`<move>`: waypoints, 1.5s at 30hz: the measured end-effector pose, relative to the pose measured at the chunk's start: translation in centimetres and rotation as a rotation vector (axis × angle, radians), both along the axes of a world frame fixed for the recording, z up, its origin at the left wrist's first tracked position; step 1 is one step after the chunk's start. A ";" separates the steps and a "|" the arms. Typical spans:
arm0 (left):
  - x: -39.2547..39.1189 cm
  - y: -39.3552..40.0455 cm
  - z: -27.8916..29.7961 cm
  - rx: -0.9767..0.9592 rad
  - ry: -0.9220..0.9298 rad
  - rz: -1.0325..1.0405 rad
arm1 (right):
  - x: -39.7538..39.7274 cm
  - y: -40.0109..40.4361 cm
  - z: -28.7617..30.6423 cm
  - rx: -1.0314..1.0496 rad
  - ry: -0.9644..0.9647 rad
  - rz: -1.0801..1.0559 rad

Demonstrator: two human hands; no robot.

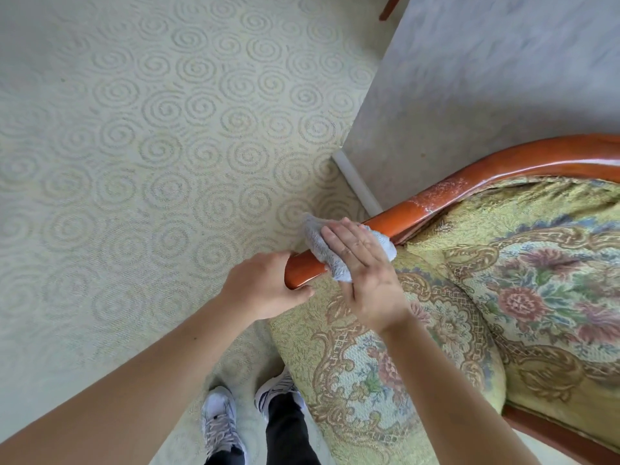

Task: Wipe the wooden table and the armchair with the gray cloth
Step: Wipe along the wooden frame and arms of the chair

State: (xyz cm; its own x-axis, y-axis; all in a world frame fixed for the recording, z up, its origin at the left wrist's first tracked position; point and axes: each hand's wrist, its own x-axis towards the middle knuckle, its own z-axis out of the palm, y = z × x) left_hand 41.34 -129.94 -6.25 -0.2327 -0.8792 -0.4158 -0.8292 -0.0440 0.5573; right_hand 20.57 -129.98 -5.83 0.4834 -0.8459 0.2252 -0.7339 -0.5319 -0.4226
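The armchair fills the right side, with a glossy reddish wooden armrest (469, 182) curving from the centre to the far right and a green floral cushion (469, 313). The gray cloth (318, 239) lies draped over the armrest near its front end. My right hand (362, 270) presses flat on the cloth, fingers extended. My left hand (268, 285) grips the front tip of the armrest, just left of the cloth. Pale dusty smears show on the armrest further along. The wooden table is out of view.
Pale carpet with a swirl pattern (151, 146) covers the floor to the left. A gray wall (486, 78) with a white baseboard (359, 182) stands close behind the armrest. My feet in white sneakers (221, 421) are at the bottom.
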 end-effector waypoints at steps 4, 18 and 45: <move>-2.0 -1.1 0.9 -0.053 0.061 0.018 | -2.4 -2.6 0.4 0.021 0.016 -0.132; -9.9 -6.6 2.0 -0.078 -0.093 -0.088 | -7.5 -7.7 -0.7 -0.207 0.116 -0.443; -12.9 -8.1 1.0 -0.157 -0.309 -0.132 | -15.4 -10.7 2.5 -0.232 0.419 -0.577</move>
